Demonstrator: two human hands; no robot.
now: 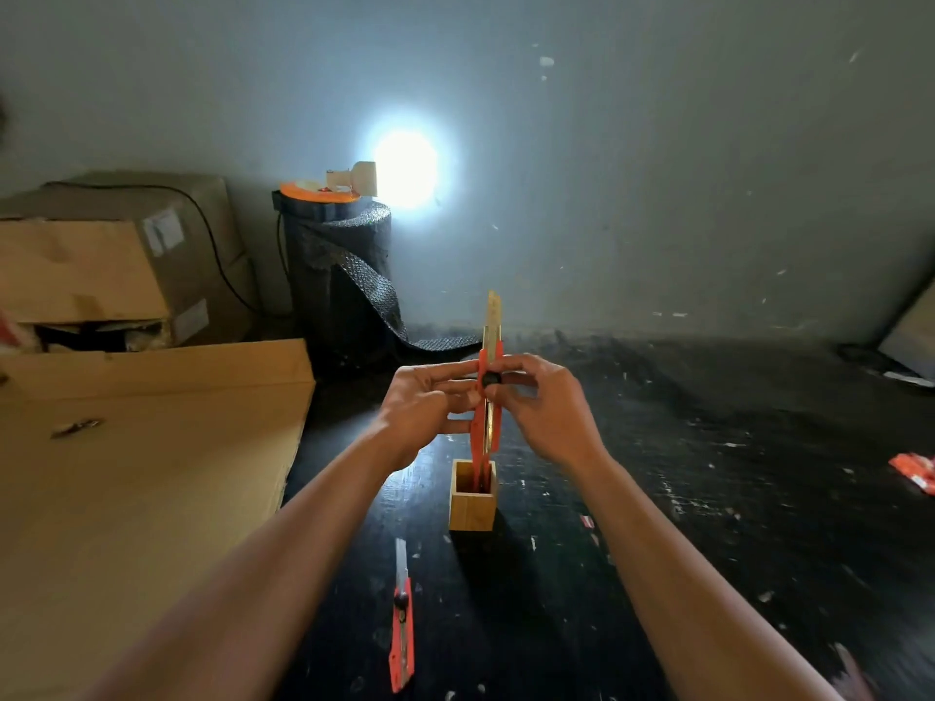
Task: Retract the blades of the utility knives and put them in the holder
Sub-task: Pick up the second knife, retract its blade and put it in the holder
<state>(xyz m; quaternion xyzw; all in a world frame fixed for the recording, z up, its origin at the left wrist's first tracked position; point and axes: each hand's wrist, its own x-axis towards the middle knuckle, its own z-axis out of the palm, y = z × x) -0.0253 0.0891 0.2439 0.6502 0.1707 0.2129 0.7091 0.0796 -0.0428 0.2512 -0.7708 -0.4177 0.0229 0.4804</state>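
Note:
I hold a red utility knife (490, 356) upright above the dark floor, its blade sticking out at the top. My left hand (427, 409) grips the knife's body from the left. My right hand (544, 404) pinches the black slider knob on it from the right. Just below stands a small square wooden holder (471, 505), and something dark and red shows inside it. A second red utility knife (402, 619) lies on the floor nearer to me, blade extended and pointing away.
A large flat cardboard box (146, 478) lies at the left, with more cardboard boxes (116, 265) behind it. A black roll of bubble wrap (339, 275) stands by the wall under a bright lamp. Red packaging (916, 470) lies at the right edge.

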